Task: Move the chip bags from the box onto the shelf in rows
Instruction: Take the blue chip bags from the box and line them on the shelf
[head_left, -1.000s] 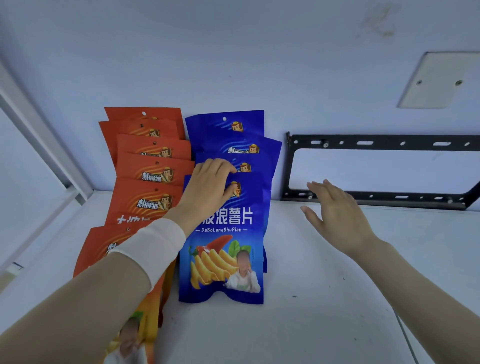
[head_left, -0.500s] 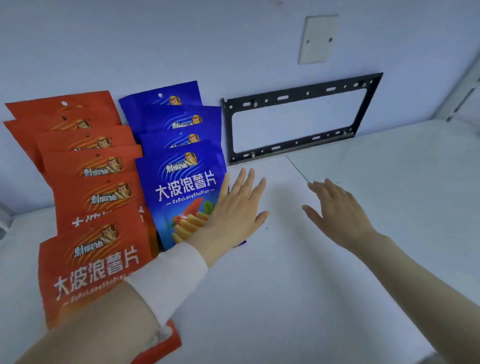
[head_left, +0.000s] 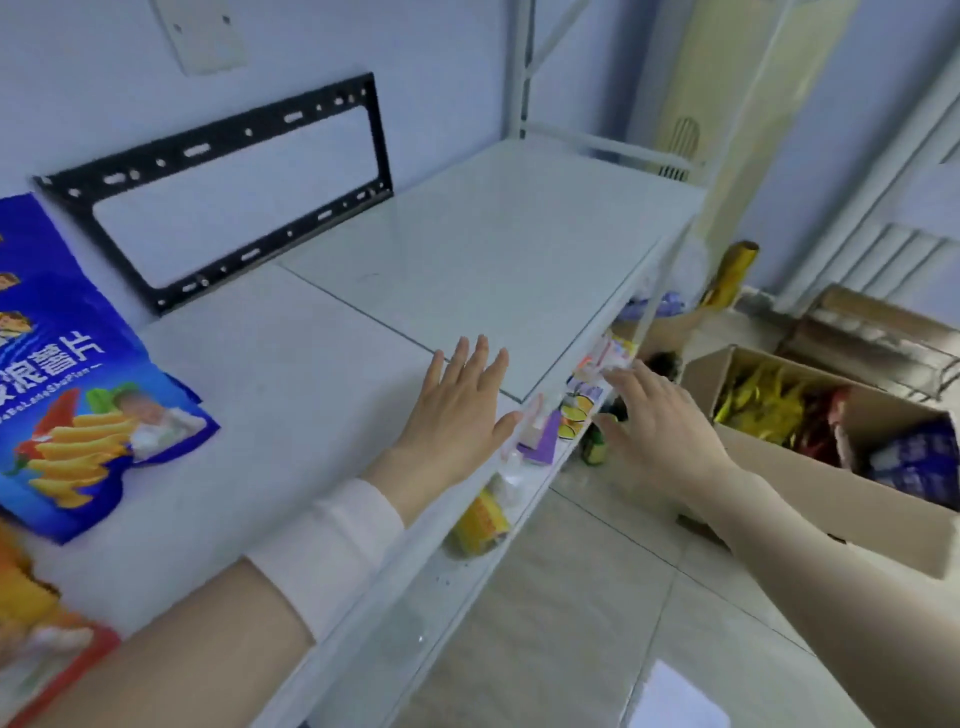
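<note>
The left hand (head_left: 457, 410) is flat and spread, its fingers straight and apart, palm down over the front part of the shelf (head_left: 493, 234), and it holds nothing. Whether the palm touches the board cannot be told. A white cuff (head_left: 332, 530) wraps the wrist behind it. The right hand (head_left: 660, 431) is past the shelf's front edge, out over the floor (head_left: 571, 623), with its fingers stretched forward and loosely apart. It also holds nothing.

Well to the left of the left hand, a blue chip bag (head_left: 78, 395) is on the shelf with its printed face toward the camera. Its long axis runs from the wall (head_left: 441, 62) toward the front edge: the top end is back and left, and the bottom end, with the picture of chips, points forward and right. Whether it leans or lies flat cannot be told. A red chip bag (head_left: 36, 649) fills the lower left corner, blurred and cut off by the picture's edge.

Behind the bare stretch of shelf, a black metal frame (head_left: 223, 192) is fixed to the wall. Under the right hand, small packets (head_left: 540, 441) sit along a lower shelf (head_left: 415, 597).

Further right, a cardboard box (head_left: 831, 493) stands open on the floor, well apart from the shelf. Inside it lie crumpled yellow packs (head_left: 753, 405), red packs (head_left: 826, 426) and blue packs (head_left: 919, 462), too blurred to read.
</note>
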